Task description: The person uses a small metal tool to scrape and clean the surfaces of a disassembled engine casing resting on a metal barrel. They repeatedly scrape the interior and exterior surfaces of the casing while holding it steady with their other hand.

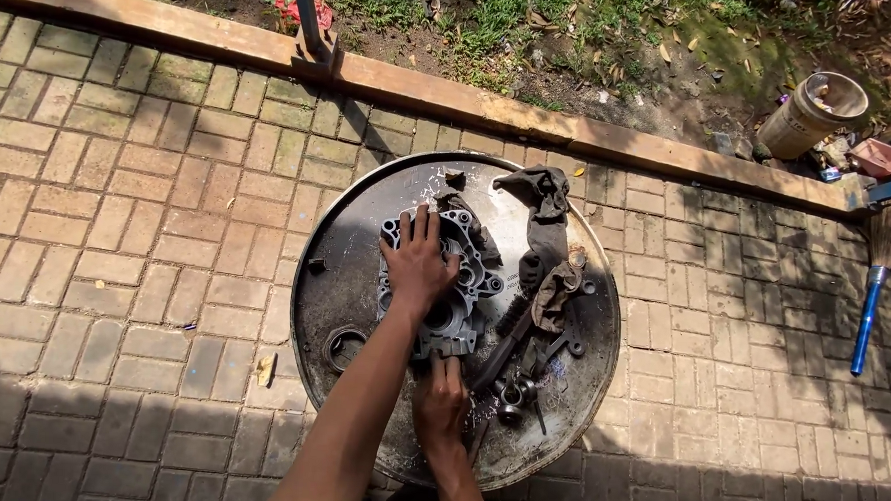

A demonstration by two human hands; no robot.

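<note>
On the round metal tray point(367, 217) set on brick paving, we press our left hand point(418, 264) flat, fingers spread, on top of the grey engine casing point(461, 281) lying at the tray's middle. Our right hand point(441, 401) pinches the casing's near edge with curled fingers. Just right of the casing lie a dirty rag point(545, 220), a brush point(507, 338) and small metal parts point(515, 392).
</note>
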